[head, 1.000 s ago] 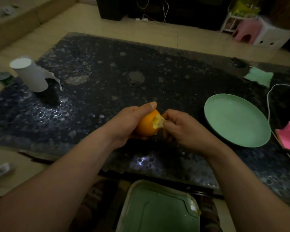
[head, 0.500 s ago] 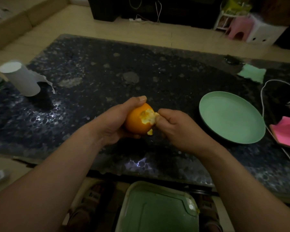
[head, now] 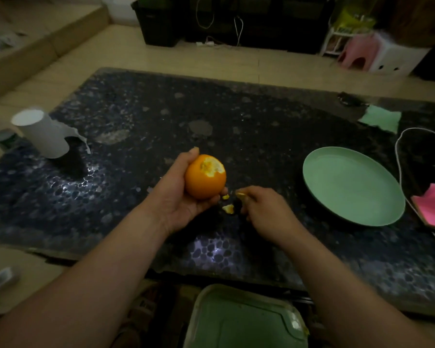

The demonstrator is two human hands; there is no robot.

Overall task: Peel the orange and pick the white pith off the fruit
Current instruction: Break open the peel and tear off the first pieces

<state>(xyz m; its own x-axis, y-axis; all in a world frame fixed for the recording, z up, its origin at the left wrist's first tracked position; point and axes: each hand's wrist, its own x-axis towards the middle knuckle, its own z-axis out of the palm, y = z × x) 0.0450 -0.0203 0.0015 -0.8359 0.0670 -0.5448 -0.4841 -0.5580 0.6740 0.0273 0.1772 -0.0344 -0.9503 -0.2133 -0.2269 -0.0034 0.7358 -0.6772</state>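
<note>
By the near edge of the dark pebble-patterned table point(head: 261, 121), the right hand point(head: 264, 209), curled low, pinches a small scrap of orange peel point(head: 241, 194); two loose peel bits point(head: 228, 208) lie just beside it. Just left, the left hand point(head: 178, 194) grasps the round orange point(head: 205, 177) from below and behind, its bare patch facing up. A round pale-green plate point(head: 352, 187) sits toward the right edge.

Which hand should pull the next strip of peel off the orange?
The right hand, probably. The left hand is wrapped round the orange, peeled patch facing up; the right sits just beside it, pinching only a small peel scrap it can drop.
</note>
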